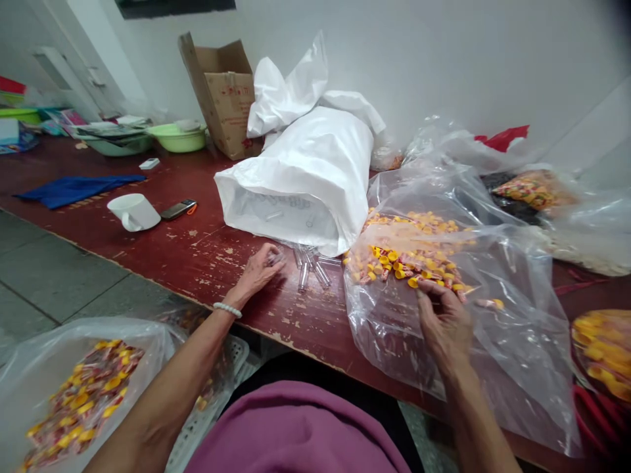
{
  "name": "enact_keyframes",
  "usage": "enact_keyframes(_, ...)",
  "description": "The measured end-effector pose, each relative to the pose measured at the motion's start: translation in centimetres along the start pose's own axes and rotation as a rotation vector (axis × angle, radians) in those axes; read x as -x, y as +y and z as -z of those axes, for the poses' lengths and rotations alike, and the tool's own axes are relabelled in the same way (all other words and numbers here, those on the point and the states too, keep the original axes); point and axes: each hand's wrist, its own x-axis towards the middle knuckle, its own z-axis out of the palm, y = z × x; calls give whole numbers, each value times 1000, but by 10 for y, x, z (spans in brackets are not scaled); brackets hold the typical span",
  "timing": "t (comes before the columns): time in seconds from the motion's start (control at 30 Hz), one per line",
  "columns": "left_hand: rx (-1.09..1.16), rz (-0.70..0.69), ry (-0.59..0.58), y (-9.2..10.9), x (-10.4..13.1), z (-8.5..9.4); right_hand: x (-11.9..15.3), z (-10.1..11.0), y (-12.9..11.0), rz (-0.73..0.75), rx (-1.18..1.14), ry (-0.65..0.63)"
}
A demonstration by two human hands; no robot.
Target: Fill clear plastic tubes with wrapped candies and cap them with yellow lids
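My left hand (257, 270), a pale bead bracelet at its wrist, has its fingers closed on a clear plastic tube (277, 256) just above the table. Beside it, several more clear tubes (304, 272) lie loose before the mouth of a white sack (315, 157), which has more tubes inside. At the right, my right hand (446, 318) reaches over a clear plastic bag (389, 328). Its thumb and forefinger pinch a yellow-capped piece (413, 282) at the near edge of a pile of yellow caps with red-and-white wrapped parts (428, 263).
A white mug (134, 211) and a phone (178, 209) stand left on the worn red table (197, 263). Behind are a blue cloth (79, 188), a green basin (180, 139) and a cardboard box (229, 105). A bag of yellow-capped pieces (81, 401) sits below the table's edge.
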Motion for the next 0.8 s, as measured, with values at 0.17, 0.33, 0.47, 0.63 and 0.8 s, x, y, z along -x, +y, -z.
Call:
enact_keyframes(0.17,810,90,-22,6,19,-7,-33,0,62,223,468,-114)
enact_keyframes(0.33,1169,216,-154,22,31,-15,-32,-21,80,364,510,-218)
enact_keyframes(0.47,1226,297,-160,23,35,-23,-27,-30,69,410,516,-246)
enact_keyframes(0.63,1019,166,43,13,31,-31,-28,-33,55,383,411,-333)
enact_keyframes(0.8,621,44,85,6,28,-33,-31,-29,55,278,330,-284)
